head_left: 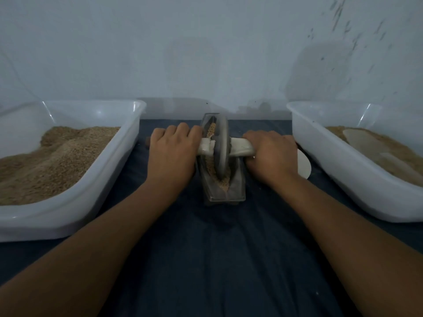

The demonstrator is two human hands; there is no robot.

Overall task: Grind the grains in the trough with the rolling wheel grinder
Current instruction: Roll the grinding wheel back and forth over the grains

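Observation:
A narrow metal trough [237, 188] stands lengthwise in the middle of the dark cloth, with tan grains [223, 180] along its groove. A grey grinding wheel [221, 145] stands upright in the groove on a pale axle handle [241, 149] that sticks out both sides. My left hand [172, 149] is closed over the left end of the handle. My right hand [271, 154] grips the right end. The hands hide most of the handle.
A white tub [107, 179] of tan ground grain sits at the left. Another white tub [343, 175] at the right holds grain and a pale scoop [359, 138]. A white round object [304, 167] lies by my right hand. A pale wall rises just behind.

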